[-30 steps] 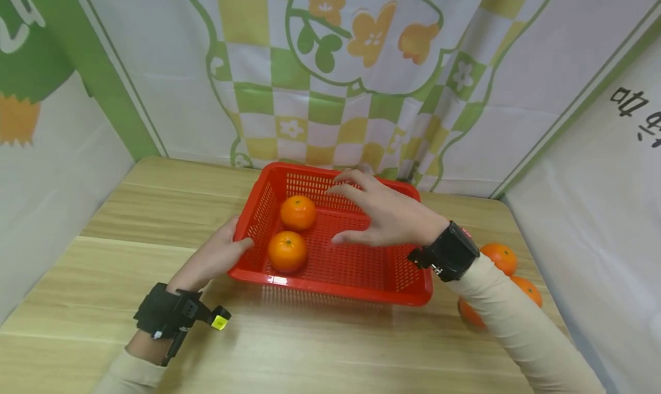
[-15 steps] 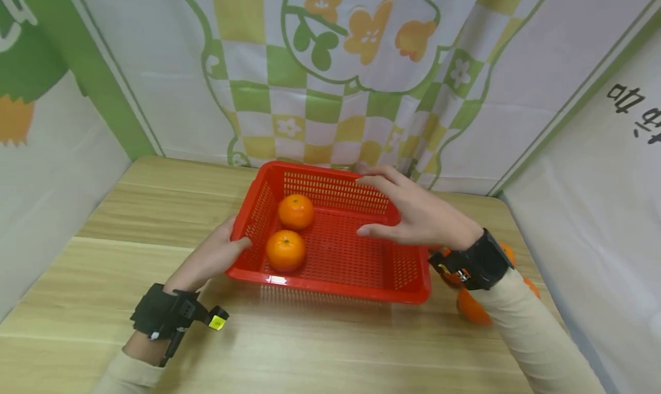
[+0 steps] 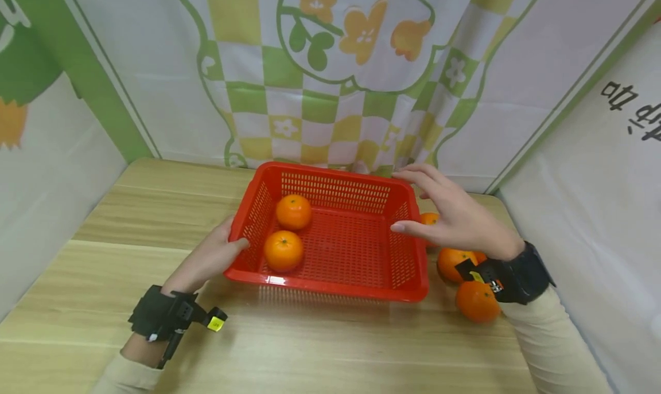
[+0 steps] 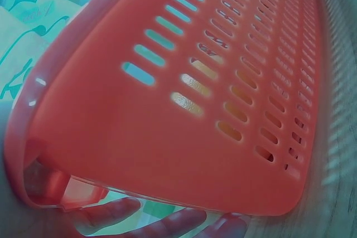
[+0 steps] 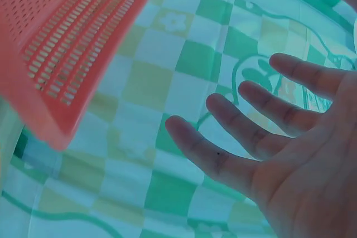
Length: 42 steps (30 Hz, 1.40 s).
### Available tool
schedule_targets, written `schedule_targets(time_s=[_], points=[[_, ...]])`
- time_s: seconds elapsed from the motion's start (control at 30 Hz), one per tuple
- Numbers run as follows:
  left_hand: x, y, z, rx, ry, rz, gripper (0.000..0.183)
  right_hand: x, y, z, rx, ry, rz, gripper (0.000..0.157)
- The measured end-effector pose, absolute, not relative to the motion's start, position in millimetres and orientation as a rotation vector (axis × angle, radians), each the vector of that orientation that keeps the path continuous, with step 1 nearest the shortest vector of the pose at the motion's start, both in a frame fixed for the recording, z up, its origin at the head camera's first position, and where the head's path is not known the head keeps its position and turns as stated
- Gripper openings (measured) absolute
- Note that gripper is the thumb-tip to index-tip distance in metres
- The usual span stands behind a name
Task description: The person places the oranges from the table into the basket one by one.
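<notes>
While the left hand (image 3: 214, 253) clamps one end of the slotted red basket (image 3: 356, 292) on the wood-grained table (image 3: 320, 348), the right hand (image 3: 457, 216) hovers near the opposite rim, fingers spread, gripping nothing. Two round oranges (image 3: 283, 250) lie inside; outer oranges (image 3: 478, 301), some partly hidden, sit alongside.

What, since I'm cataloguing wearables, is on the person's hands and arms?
The left sleeve and right sleeve are cream. The left wrist device and right wrist device are black, the left bearing a yellow tag, the right a yellow patch. The left hand and right hand are bare.
</notes>
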<state>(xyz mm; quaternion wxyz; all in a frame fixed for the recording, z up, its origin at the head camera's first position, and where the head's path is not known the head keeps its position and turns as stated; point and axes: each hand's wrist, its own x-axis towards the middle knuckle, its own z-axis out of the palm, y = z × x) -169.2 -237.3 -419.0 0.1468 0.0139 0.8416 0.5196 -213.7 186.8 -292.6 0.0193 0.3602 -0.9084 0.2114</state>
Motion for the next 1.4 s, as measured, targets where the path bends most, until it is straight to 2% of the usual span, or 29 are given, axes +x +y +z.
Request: schedule_targets(time_s=[0.5, 0.87, 1.4], points=[[-171.9, -230.9, -419.9, 0.03, 2.406, 1.469, 0.063, -185.6, 239.2, -307.0, 0.983, -2.739, 0.692, 0.08], [-170.2, -239.0, -423.9, 0.015, 2.416, 1.469, 0.063, -175.5, 257.4, -317.8, 0.824, -2.831, 0.724, 0.069], [-173.5, -240.6, -422.9, 0.025, 2.414, 1.459, 0.063, -154.8, 289.1, -331.2, 0.683, -2.934, 0.695, 0.063]])
